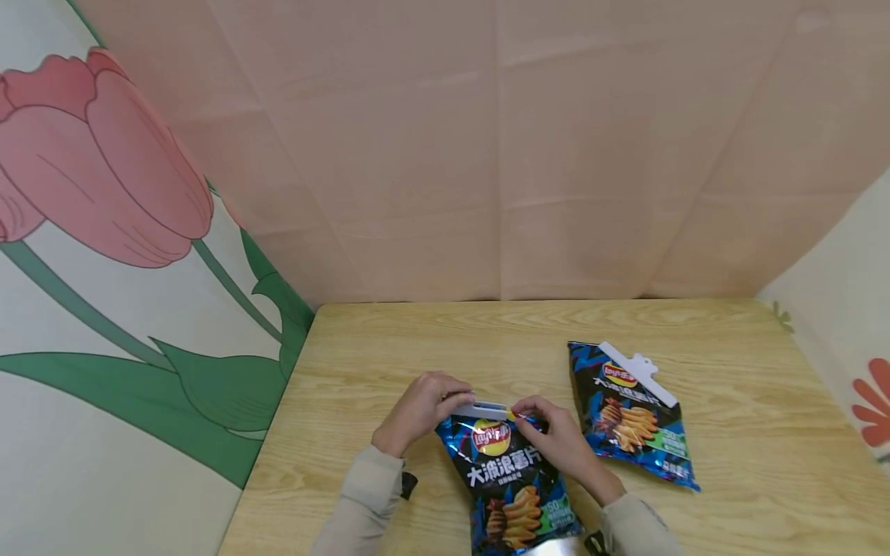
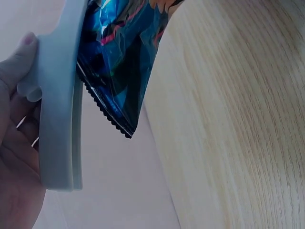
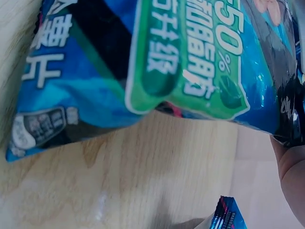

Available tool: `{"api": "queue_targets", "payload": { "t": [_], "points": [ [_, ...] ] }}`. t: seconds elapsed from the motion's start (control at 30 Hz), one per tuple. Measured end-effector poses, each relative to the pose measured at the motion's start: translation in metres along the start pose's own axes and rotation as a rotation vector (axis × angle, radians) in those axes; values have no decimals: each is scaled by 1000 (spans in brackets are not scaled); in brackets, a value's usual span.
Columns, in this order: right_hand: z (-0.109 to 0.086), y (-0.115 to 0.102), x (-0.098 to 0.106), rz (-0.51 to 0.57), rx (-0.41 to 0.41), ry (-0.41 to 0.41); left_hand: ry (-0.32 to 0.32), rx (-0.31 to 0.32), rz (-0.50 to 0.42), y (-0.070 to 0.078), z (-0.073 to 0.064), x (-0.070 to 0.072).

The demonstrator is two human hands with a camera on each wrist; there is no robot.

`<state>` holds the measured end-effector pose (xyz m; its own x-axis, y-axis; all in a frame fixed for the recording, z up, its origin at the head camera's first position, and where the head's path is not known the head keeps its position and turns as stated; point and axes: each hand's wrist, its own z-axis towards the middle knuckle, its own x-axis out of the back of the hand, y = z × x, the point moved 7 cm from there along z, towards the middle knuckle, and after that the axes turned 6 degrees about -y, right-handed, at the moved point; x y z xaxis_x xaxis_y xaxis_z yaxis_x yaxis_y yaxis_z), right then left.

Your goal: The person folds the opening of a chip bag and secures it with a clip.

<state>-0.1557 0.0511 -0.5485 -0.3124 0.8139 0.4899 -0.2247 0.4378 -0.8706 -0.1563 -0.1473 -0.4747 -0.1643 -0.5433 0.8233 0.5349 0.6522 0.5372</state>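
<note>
A blue and black bag of potato chips [image 1: 511,486] is tilted up over the table with its printed front in view. My left hand [image 1: 426,405] grips a white bag clip [image 1: 483,411] that lies across the bag's top edge. The left wrist view shows the thumb at the middle of the clip [image 2: 59,109], and one toothed corner of the bag [image 2: 119,57] sticks out beside it. At the opposite top corner, my right hand [image 1: 556,436] pinches the bag by the clip's end. Its thumb [image 3: 291,174] shows against the bag in the right wrist view.
To the right, a second chip bag [image 1: 629,421] of the same kind lies on the wooden table [image 1: 375,347], with a white clip [image 1: 643,372] across its top. A pinkish cloth [image 1: 501,154] hangs behind the table, and a flower-patterned wall [image 1: 104,309] stands at the left.
</note>
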Motion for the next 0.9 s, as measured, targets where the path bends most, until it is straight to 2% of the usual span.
{"api": "queue_targets", "payload": {
  "t": [0.17,0.37,0.7,0.9],
  "points": [
    [0,5,1,-3,-2,-21,-20,-6,11,1,0,1],
    [-7,18,6,15,-75,-20,-30,-16,22,2,0,2],
    [-16,36,15,-22,-179,-59,-33,-10,56,1,-1,2],
    [-17,38,15,-7,-181,-77,-36,-8,59,1,-1,2]
  ]
}}
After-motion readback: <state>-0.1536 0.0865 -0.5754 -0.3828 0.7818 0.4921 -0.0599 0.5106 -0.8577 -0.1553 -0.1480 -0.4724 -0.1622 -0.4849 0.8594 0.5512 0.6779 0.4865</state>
